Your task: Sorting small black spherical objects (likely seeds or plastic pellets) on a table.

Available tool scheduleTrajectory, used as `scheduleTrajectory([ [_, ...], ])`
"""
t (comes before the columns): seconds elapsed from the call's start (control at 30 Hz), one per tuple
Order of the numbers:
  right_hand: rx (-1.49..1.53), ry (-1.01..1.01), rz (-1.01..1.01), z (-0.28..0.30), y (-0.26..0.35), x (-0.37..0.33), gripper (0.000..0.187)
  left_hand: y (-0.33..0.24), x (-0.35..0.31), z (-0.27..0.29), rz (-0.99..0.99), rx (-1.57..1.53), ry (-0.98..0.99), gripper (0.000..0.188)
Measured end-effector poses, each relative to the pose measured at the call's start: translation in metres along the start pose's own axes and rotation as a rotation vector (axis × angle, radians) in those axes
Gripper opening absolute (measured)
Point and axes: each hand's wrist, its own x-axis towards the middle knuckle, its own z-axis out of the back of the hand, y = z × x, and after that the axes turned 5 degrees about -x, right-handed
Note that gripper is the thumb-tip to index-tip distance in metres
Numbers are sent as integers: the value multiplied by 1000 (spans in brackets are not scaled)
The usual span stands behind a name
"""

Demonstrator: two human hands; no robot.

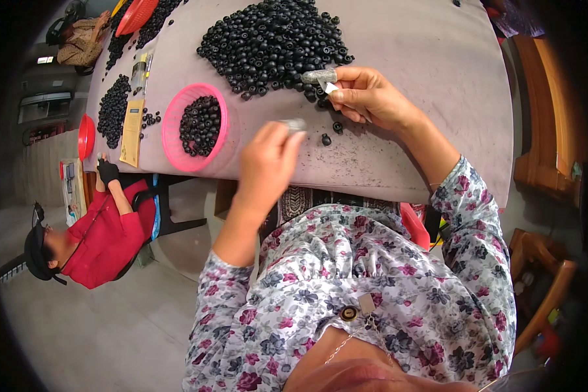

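My right hand (372, 98) is at the near edge of a big heap of small round black pieces (274, 42), each with a hole like a bead. Its thumb and fingers pinch a small, flat, pale piece with a pointed corner (329, 87); grey tape wraps the index finger. Slightly blurred, my left hand (268, 160) is over the table between the heap and a pink plastic basket (167, 134). Its fingers are closed together, with grey wrapping at a fingertip; what they hold is hidden. Black pieces (201, 125) lie inside the basket. Two loose ones (326, 139) lie below my right hand.
A grey cloth covers the table (398, 39). Left of the basket lie a yellowish strip (132, 134) and another black heap (114, 108). A co-worker in red (114, 238) sits at the left, near a red basket (86, 137). Wooden furniture (545, 117) stands at the right.
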Motion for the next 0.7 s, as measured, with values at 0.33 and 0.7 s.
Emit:
scheduleTrajectory([
  [0.33,17,29,-36,-8,5,-4,11,-2,5,-34,83,95,222,33],
  [0.7,-101,39,-56,-12,10,-5,13,2,-2,-14,57,15,310,17],
])
